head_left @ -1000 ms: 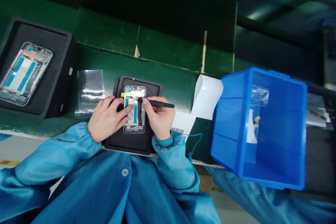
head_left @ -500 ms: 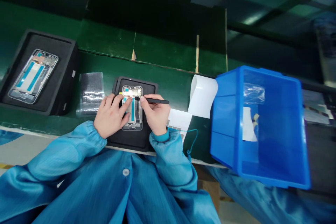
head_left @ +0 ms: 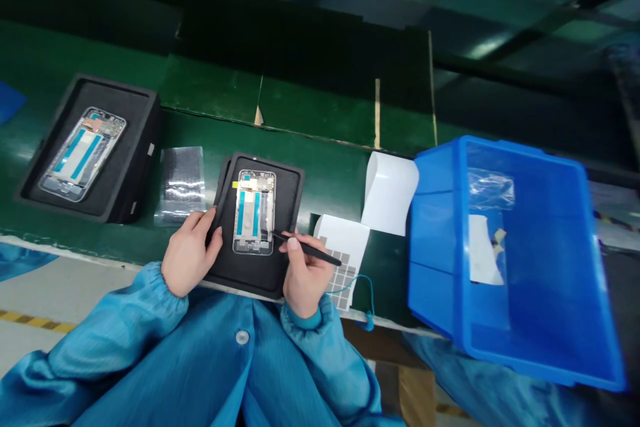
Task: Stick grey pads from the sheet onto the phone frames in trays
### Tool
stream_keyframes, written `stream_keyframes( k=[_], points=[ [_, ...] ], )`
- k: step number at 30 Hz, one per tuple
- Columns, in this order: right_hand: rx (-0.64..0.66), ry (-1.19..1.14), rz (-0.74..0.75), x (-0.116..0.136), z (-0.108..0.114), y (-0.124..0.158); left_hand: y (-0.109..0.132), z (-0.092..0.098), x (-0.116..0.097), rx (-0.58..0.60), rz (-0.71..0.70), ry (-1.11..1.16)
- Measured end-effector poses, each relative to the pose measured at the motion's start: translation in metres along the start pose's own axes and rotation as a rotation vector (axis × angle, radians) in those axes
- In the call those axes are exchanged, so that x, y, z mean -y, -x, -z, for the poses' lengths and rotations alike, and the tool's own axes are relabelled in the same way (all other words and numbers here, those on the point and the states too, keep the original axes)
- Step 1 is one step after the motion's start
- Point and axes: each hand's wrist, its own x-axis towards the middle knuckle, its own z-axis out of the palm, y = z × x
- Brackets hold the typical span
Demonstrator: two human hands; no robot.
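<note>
On the green table, directly in front of the person, there is a black foam tray, and the opened smartphone lies inside it, with its inner side upward. Two blue strips run along this phone, and a small yellow tab shows at its upper left edge.

At the tray's left edge is the left hand, with bent fingers and the thumb apart from them; it touches the edge, but I cannot tell if it grips it. At the tray's right side, the right hand is closed around a slim black tool. The tip of the tool is at the phone's lower right edge – whether it touches there, I cannot tell.

Just left of the tray lies a transparent plastic sheet. Farther left stands a second black tray, which bears another opened smartphone, lying tilted to the side. Right of the tray, near the right hand, is a white sheet with grey squares. Beyond it to the right come a curled white sheet and a blue bin – inside the bin are clear film and a white paper piece.
</note>
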Motion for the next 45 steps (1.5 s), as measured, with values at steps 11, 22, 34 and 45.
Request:
stream_keyframes(
  k=[11,22,34,45],
  points=[
    [0.040,-0.432,0.023,0.070,-0.053,-0.007,-0.030,0.074,0.019,-0.134,0.163,0.336],
    [0.149,-0.206,-0.062,0.063,0.017,-0.019,-0.061,0.193,0.178,-0.309,0.432,-0.206],
    [-0.148,0.009,0.065,0.034,0.117,-0.040,-0.055,0.065,-0.038,-0.054,-0.484,0.027],
    [0.242,0.439,0.146,0.022,0.129,-0.072,-0.076,-0.080,-0.139,0.297,-0.848,-0.149]
  ],
)
